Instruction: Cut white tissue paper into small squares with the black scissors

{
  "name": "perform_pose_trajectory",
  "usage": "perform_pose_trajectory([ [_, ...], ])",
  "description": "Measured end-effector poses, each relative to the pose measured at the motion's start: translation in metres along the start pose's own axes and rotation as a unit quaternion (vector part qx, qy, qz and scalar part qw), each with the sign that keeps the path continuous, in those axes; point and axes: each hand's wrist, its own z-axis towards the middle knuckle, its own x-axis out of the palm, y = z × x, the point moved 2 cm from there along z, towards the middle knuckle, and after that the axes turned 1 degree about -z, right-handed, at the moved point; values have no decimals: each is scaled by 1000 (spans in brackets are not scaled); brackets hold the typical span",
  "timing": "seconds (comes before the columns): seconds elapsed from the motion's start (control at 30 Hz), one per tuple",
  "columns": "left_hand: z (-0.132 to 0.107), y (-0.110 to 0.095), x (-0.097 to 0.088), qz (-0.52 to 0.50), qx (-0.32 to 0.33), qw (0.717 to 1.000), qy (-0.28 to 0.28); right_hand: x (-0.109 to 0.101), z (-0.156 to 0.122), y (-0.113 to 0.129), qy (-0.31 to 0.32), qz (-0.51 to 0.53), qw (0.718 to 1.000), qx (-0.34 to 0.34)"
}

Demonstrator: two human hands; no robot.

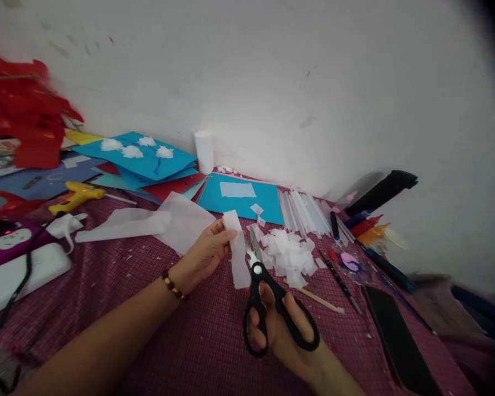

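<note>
My left hand (206, 250) pinches a narrow strip of thin white paper (240, 264) that hangs down from the fingers. In my right hand (282, 333) is a pair of black-handled scissors (257, 269), fingers through the loops. The blades are slightly apart and point away from me, close to the right edge of the strip. Just beyond the scissors lies a heap of small cut white paper pieces (289, 256). Larger sheets of the same thin paper (185, 217) rest on the cloth to the left of the strip.
Blue card with white paper tufts (136, 154) tops a stack at the back left. A yellow glue gun (76, 198) and a purple power strip (12, 236) sit left. Glue sticks (303, 212), a pencil (340, 280) and a dark phone (398, 341) lie right. A wall (272, 99) rises behind.
</note>
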Motion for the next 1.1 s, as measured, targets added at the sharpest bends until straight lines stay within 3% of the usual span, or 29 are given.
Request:
perform_pose_trajectory([
  [0.27, 2, -4, -3, 31, -7, 999, -5, 0, 0, -3, 4, -20, 1000, -5],
  [0.47, 2, -3, -1, 45, -7, 998, -51, 0, 0, -3, 0, -40, 999, -8],
  [0.63, -1, 1, 5, 64, -22, 997, -42, 4, 0, -3, -8, -41, 999, 4],
  [1.1, -9, 25, 12, 91, -69, 993, -34, 4, 3, -3, -20, 5, 1000, -19],
])
